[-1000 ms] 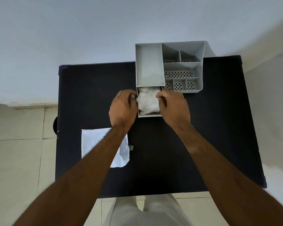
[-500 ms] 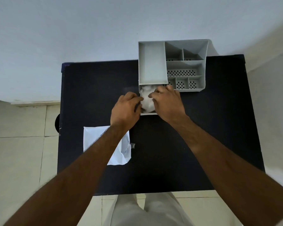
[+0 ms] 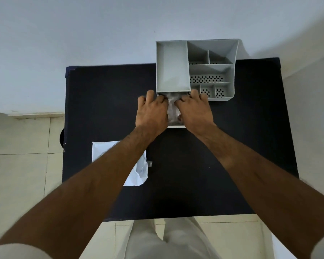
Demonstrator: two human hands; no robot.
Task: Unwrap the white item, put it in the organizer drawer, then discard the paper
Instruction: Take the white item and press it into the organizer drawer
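A grey desk organizer [image 3: 230, 71] stands at the far edge of a black table [image 3: 101, 101]. Its small drawer [image 3: 176, 126] is pulled out toward me. A crumpled white item [image 3: 172, 109] lies inside the drawer, mostly covered by my hands. My left hand [image 3: 151, 111] rests on the drawer's left side, its fingers curled over the white item. On the drawer's right side, my right hand [image 3: 195, 111] presses its fingers down onto the same item. The white wrapping paper [image 3: 138, 172] lies flat near the table's left front, partly under my left forearm.
The organizer has one long compartment [image 3: 172, 66] on the left and several smaller perforated ones on the right. A pale wall is behind the table. Beige floor tiles [image 3: 17, 165] lie to the left, and my light trousers [image 3: 176, 240] are below.
Both hands have closed in over the white item and pushed it deeper into the drawer. Less of the item shows now. The paper has not moved.
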